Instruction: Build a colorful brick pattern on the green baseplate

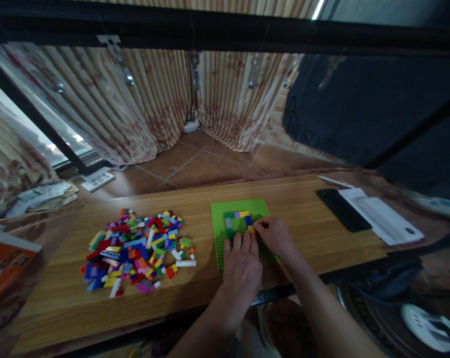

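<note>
A green baseplate lies on the wooden table, with a low square outline of building bricks on it in green, grey, purple, yellow and blue. My left hand rests over the plate's near part, fingers stretched forward to the near side of the outline and covering it. At the outline's right side, my right hand has thumb and forefinger pinched at a small yellow brick, just in front of the blue brick. The tips of its other fingers are curled out of sight.
Left of the plate is a wide heap of loose coloured bricks. A black phone-like slab and a white box lie at the right. An orange and white box stands at the far left. A dark bar crosses above the table.
</note>
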### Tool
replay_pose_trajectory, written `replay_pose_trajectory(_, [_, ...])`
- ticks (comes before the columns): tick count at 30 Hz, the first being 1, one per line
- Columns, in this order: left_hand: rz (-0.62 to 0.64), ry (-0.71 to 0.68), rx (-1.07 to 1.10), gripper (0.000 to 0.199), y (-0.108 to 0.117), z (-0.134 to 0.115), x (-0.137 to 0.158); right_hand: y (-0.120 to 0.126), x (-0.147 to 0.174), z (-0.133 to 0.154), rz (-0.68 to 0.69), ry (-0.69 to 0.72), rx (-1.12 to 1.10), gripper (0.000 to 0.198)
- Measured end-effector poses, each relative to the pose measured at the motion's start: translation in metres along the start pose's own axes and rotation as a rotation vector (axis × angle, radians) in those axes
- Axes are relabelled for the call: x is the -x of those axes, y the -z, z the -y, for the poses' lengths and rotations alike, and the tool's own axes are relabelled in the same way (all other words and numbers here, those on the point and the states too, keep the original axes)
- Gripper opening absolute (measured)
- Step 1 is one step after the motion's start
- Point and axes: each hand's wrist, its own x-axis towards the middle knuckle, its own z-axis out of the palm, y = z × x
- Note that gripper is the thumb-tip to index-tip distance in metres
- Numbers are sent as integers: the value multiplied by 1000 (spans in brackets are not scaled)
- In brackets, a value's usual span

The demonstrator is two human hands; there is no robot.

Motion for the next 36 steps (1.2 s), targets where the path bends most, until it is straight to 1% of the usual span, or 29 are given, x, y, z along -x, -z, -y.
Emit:
replay_pose_trajectory(6, [3,15,-13,53,0,-2,2,-1,2,3,-18,5,13,25])
replay_pose_trajectory(11, [-17,8,3,54,-6,0,3,-1,4,2,-27,13,-12,26])
replay_pose_trajectory(16, [-48,-10,76,54,-8,6,7,0,7,2,-62,22,-31,28])
replay_pose_trajectory(20, [-114,-8,151,53,2,12,11,2,10,3,-128,15,-46,31])
replay_pose_trajectory(23, [-202,-2,195,42,10,18,11,4,10,4,-218,-21,-97,33])
replay_pose_trajectory(25, [-278,-2,255,33,13,23,11,4,10,7,-282,-22,-148,34])
replay_pose_trajectory(27, [-351,14,335,27,17,29,9,3,12,12,-328,28,-192,34])
replay_pose_trajectory(29, [-416,53,414,23,22,35,7,0,16,19,-333,106,-227,33])
replay_pose_trajectory(32, [-521,139,522,20,34,46,4,-7,26,36,-268,244,-272,31])
replay_pose_trajectory(36, [-664,249,664,20,52,64,3,-20,45,61,-145,438,-300,25])
